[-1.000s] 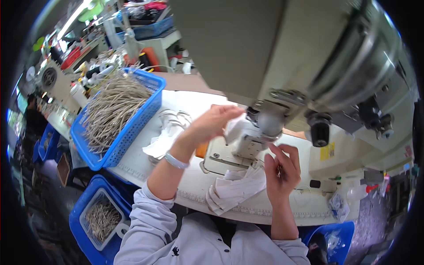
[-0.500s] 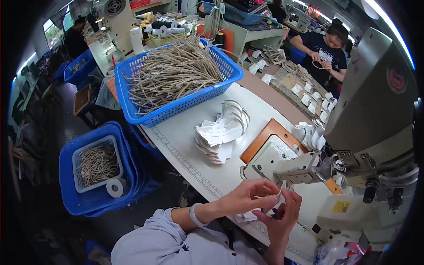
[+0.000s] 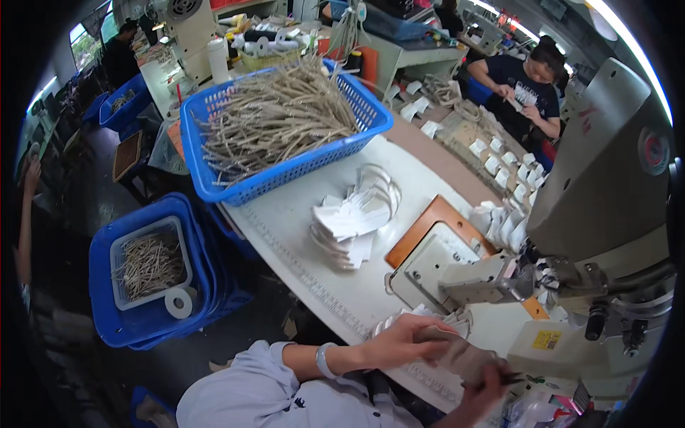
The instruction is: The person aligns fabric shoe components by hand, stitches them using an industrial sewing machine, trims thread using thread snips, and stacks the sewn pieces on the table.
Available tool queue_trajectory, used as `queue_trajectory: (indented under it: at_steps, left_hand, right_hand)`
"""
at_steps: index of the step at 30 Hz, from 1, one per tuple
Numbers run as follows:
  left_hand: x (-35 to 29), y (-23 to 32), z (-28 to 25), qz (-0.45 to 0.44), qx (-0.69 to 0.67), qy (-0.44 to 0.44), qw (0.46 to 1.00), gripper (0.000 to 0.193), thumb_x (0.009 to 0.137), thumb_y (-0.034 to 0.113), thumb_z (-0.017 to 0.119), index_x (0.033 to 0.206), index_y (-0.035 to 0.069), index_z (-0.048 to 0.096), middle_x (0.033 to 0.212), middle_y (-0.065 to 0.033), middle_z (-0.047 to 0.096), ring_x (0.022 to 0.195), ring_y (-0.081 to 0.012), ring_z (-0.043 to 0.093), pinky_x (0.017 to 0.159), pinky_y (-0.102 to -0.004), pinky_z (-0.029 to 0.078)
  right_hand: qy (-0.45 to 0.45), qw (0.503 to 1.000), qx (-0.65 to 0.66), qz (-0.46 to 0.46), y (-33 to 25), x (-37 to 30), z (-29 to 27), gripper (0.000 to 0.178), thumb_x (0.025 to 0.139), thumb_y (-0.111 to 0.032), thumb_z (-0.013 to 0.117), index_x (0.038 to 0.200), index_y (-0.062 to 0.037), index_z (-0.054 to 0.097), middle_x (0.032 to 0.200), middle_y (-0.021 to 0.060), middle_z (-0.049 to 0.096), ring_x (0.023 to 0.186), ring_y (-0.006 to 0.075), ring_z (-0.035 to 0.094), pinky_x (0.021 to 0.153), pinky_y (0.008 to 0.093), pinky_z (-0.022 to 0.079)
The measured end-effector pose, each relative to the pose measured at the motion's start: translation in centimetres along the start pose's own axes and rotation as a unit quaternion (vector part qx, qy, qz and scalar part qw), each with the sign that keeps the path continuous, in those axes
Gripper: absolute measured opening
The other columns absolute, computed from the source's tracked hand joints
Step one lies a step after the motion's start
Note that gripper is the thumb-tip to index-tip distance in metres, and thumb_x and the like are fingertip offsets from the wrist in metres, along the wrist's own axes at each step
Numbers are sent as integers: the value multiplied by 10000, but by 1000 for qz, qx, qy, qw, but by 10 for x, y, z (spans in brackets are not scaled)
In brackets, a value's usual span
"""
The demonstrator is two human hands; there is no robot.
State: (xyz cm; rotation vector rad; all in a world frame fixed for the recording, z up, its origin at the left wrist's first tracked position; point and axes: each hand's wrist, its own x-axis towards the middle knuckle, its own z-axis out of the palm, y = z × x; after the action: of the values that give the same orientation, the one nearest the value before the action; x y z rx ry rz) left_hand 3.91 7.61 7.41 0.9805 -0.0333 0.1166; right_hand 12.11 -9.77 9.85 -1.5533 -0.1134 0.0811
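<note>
My left hand [image 3: 403, 342], a pale bracelet [image 3: 325, 362] at its wrist, is closed, thumb against fingers, pinching one end of a grey-beige piece [image 3: 464, 359], which lies aslant between my hands above the front edge of the table. My right hand [image 3: 484, 396], blurred, has its fingers curled at the other end; whether they pinch it I cannot tell. A dark pointed object [image 3: 511, 379] juts out beside these fingers. On the white table [image 3: 285, 217], marked with a ruler scale [image 3: 307, 291] along its edge, lie a fanned stack of white pieces [image 3: 349, 221] and, just behind my left hand, a second bunch [image 3: 462, 322]. A sewing machine [image 3: 599, 164] stands at right, an orange-brown plate [image 3: 457, 222] near its arm; a blue basket [image 3: 285, 170] heaped with beige cords [image 3: 278, 121] occupies the far left. Nested blue tubs [image 3: 107, 285], lower left, contain a white tray [image 3: 127, 302] of short cords and a white roll [image 3: 187, 295]. Beyond, a co-worker [image 3: 526, 84] sits by a board [image 3: 464, 135] bearing small white pieces.
</note>
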Motion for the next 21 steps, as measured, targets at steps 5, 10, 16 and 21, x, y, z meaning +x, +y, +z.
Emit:
queue_trajectory:
  at_steps: [5,10,16,21]
  left_hand:
    - [4,-20,-2,24,148,-6,989,300,811,149,563,1057,-11,499,984,-107,535,1017,-199,478,844,-332,408]
    - [5,-39,-8,226,637,127,726,271,787,175,561,979,-12,524,996,-143,505,1013,-274,462,833,-339,397]
    - [-1,-51,-12,157,750,121,631,298,761,219,573,952,-6,530,1035,-142,472,1024,-276,440,801,-331,393]
    - [-1,-47,-19,170,672,140,707,269,738,208,577,889,-11,537,965,-128,468,964,-266,436,778,-347,380]
  right_hand:
    - [35,996,-81,8,-3,52,-42,270,744,-58,556,1007,-29,503,830,67,546,603,103,516,391,211,379]
    - [52,865,-336,-370,11,109,-72,239,746,-47,569,981,-9,541,881,91,549,681,168,547,551,270,450]
    - [-191,721,-580,-329,57,107,-57,257,761,-46,589,1008,8,542,954,114,527,747,242,553,633,295,445]
    - [-63,793,-478,-373,66,94,-57,251,744,-36,609,986,2,554,941,110,525,731,216,548,570,270,434]
